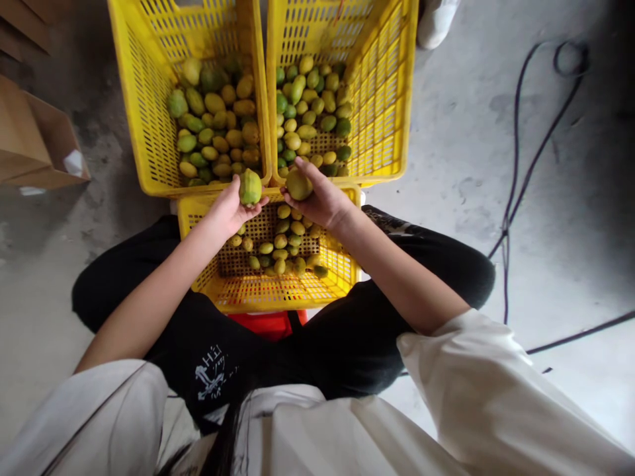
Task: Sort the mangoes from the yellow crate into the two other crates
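Resting in my left hand (237,206) is a green-yellow lemon (251,188), gripped between thumb and fingers. My right hand (320,198) has its fingers around a duller, olive-coloured lemon (299,184). Both hands hover above the far rim of the near yellow crate (270,301), which holds several small lemons (280,241) on its perforated floor. Beyond it stand two bigger yellow crates side by side. The left crate (129,86) contains larger green and yellow lemons (215,125); the right crate (409,79) has smaller ones (310,109).
An open cardboard box (37,139) sits on the floor at the left. A black cable (516,192) loops over the concrete floor (461,145) at the right. A white shoe (436,23) shows beside the right crate. Something red (268,325) lies under the near crate.
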`<state>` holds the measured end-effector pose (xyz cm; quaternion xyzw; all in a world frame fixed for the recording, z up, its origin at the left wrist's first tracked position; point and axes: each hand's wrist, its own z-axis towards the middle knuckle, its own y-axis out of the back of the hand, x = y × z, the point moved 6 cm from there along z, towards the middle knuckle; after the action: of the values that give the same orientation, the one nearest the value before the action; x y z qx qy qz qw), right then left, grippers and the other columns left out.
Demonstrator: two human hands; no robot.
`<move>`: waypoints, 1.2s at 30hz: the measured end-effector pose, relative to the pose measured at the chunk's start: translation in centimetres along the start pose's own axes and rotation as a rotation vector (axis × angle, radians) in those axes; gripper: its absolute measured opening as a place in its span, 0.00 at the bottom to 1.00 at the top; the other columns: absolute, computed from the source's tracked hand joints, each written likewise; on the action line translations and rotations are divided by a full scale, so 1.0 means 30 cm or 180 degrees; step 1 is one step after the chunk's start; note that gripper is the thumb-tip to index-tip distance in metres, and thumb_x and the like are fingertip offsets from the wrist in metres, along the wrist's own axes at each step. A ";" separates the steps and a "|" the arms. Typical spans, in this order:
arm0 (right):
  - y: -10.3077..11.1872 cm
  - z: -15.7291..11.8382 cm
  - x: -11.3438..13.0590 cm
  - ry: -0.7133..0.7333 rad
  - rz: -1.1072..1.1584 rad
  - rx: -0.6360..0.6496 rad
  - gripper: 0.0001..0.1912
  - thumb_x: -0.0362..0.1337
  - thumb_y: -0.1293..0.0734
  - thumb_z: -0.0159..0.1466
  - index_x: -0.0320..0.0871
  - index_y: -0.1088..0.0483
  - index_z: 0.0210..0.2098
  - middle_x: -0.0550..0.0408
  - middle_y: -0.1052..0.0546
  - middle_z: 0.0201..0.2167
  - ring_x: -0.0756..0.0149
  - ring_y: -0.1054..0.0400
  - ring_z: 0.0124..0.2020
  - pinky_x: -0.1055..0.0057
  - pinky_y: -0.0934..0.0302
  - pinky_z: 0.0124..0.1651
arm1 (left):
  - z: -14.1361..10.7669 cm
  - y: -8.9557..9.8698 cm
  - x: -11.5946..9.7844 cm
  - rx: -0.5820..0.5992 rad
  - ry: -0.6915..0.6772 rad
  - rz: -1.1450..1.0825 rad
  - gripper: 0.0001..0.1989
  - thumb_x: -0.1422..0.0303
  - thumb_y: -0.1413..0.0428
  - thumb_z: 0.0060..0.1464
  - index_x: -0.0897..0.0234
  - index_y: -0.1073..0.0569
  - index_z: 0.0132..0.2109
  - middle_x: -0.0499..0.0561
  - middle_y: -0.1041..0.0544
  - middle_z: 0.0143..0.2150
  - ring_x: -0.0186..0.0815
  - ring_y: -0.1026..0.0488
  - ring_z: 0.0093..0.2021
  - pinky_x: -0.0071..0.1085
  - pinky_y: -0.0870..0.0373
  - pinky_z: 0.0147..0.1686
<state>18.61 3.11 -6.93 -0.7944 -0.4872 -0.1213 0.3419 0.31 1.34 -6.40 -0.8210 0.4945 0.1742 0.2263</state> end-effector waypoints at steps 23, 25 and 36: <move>-0.013 -0.017 0.018 0.0241 0.0022 0.0069 0.17 0.41 0.17 0.67 0.53 0.28 0.42 0.61 0.18 0.39 0.56 0.14 0.57 0.57 0.17 0.63 | -0.028 -0.010 -0.058 0.0083 -0.0409 -0.0110 0.14 0.66 0.22 0.57 0.55 0.17 0.46 0.48 0.14 0.39 0.36 0.15 0.41 0.27 0.23 0.38; -0.016 -0.020 0.014 0.0129 0.0026 0.0117 0.15 0.43 0.18 0.69 0.53 0.28 0.42 0.60 0.17 0.39 0.54 0.14 0.57 0.55 0.16 0.62 | -0.038 -0.018 -0.053 0.0063 -0.0295 -0.0093 0.10 0.65 0.25 0.62 0.55 0.17 0.45 0.49 0.14 0.39 0.37 0.15 0.41 0.27 0.22 0.39; -0.007 -0.022 -0.003 0.0121 -0.0075 -0.0049 0.14 0.42 0.18 0.76 0.52 0.24 0.40 0.57 0.15 0.41 0.59 0.18 0.55 0.62 0.16 0.64 | -0.041 -0.034 -0.040 0.0253 -0.0075 0.0122 0.17 0.59 0.21 0.61 0.57 0.19 0.47 0.47 0.18 0.34 0.33 0.22 0.30 0.27 0.25 0.32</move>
<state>18.48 2.66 -6.40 -0.7887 -0.4890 -0.1440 0.3435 0.75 1.96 -4.56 -0.7996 0.5140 0.1683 0.2611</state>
